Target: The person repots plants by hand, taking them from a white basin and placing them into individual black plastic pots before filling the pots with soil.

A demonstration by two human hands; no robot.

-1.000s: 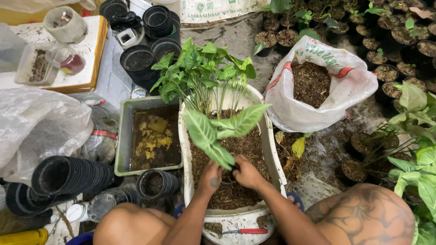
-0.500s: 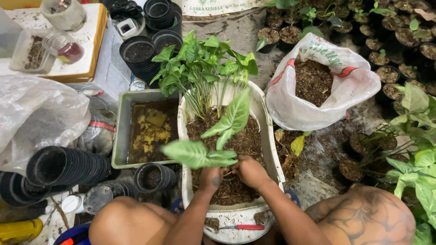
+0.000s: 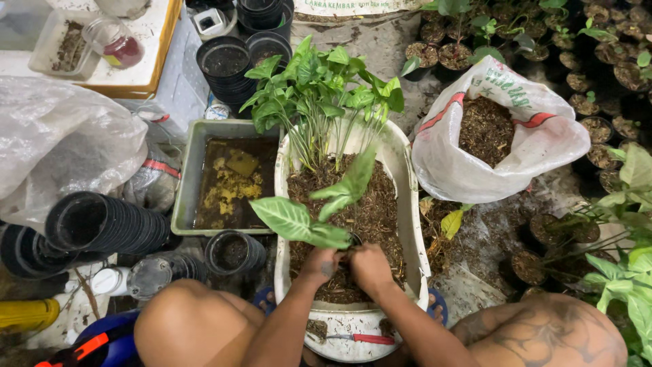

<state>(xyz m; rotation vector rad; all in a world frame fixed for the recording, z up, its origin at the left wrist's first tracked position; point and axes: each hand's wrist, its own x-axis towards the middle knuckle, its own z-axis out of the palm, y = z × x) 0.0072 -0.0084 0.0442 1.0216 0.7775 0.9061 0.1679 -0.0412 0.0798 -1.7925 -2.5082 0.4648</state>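
A white oblong tub [image 3: 411, 224] full of brown soil stands between my knees. My left hand [image 3: 319, 264] and my right hand [image 3: 370, 266] are pressed side by side into the soil, closed around the base of a small green plant [image 3: 319, 214] with broad leaves; its base, perhaps in a small pot, is hidden by my fingers. A clump of taller green seedlings [image 3: 319, 92] grows at the tub's far end. A red-handled tool [image 3: 360, 338] lies on the tub's near rim.
A white sack of soil [image 3: 502, 132] stands open at the right. A grey tray of murky water [image 3: 227, 183] sits left of the tub. Stacks of black pots [image 3: 102, 228] lie at the left, more at the top [image 3: 227, 64]. Potted plants [image 3: 625, 224] crowd the right.
The small plant has been tipped and shifted; its leaves now lie lower and further left. My hands have drawn closer together around its base.
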